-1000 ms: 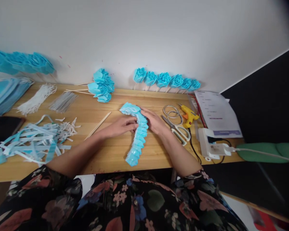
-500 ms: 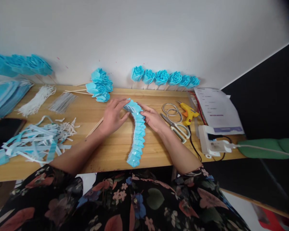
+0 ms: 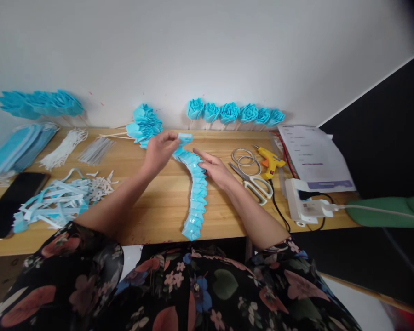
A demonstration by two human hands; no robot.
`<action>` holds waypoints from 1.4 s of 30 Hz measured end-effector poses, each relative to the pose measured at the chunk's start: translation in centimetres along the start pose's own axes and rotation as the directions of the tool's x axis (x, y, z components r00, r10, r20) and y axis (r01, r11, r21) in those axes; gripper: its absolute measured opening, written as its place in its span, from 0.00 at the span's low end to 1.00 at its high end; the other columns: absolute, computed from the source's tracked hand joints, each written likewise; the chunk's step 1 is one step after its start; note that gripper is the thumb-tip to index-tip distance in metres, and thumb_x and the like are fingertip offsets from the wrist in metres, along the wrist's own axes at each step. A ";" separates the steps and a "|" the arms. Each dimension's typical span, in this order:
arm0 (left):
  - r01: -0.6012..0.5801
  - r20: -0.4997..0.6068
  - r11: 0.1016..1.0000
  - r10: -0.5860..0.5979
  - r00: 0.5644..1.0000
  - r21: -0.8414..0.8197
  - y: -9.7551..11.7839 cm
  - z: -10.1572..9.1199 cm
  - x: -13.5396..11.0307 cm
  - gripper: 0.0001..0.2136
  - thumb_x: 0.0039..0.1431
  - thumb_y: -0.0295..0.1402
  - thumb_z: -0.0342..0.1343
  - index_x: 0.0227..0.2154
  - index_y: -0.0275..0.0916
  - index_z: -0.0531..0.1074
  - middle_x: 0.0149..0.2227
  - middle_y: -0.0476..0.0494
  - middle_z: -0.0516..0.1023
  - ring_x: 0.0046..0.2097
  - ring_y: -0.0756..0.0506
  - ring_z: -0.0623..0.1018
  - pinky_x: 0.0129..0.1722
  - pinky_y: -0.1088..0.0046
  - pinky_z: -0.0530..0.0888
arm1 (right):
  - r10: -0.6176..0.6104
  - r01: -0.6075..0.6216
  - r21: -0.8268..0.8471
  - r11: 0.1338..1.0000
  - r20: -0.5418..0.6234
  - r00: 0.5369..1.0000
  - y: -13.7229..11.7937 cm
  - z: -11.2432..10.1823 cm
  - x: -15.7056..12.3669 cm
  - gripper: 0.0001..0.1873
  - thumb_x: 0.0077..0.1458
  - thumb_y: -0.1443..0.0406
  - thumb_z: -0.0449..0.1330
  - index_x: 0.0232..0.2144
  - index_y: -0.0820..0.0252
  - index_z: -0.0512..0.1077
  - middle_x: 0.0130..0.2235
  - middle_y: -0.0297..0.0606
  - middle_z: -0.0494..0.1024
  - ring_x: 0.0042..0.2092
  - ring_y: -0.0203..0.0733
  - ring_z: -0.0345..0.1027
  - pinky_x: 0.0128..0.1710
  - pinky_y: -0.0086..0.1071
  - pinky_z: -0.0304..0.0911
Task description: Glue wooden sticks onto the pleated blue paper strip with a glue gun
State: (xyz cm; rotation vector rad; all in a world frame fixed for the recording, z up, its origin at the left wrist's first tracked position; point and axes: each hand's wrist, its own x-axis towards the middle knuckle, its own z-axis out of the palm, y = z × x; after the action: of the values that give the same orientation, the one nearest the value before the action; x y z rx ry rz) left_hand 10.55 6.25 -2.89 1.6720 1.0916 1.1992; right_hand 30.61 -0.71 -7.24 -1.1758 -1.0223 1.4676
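A long curved row of overlapping folded blue petal pieces [image 3: 197, 195] lies on the table in front of me, with small shiny patches along it. My left hand [image 3: 162, 149] is at the far end of the row, its thumb and fingertips pinching one light blue petal piece [image 3: 185, 138] just above the rest. On the row's right side is my right hand [image 3: 215, 169]. Its index finger stretches out past the row's upper edge, and the thumb touches the pieces from the side.
Blue fabric roses [image 3: 228, 112] on sticks lean along the wall. Scissors [image 3: 250, 183], wire rings [image 3: 245, 161], a yellow glue gun [image 3: 270, 162] and a white power strip [image 3: 296, 202] are to the right. Cut strips [image 3: 55, 202], a phone [image 3: 15, 204] and face masks [image 3: 24, 147] lie left.
My left hand has closed its fingers on a petal piece and raised it at the row's far end. My right hand has stayed beside the row. The view has shifted slightly left.
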 end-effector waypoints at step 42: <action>0.304 0.396 0.833 -0.113 0.911 -0.462 1.2 4.7 2.0 0.15 0.54 0.44 0.70 0.33 0.36 0.80 0.30 0.47 0.78 0.33 0.49 0.75 0.37 0.73 0.72 | -0.387 0.375 -0.100 0.922 -0.306 0.870 -1.8 -1.1 0.4 0.12 0.50 0.55 0.69 0.31 0.54 0.74 0.33 0.30 0.79 0.40 0.41 0.72 0.49 0.37 0.68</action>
State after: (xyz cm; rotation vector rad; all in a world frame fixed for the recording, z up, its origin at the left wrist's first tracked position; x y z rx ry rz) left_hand 15.64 7.22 -2.37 1.2401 0.6316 0.8939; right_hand 31.99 0.03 -5.77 -1.1163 -0.9884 0.9139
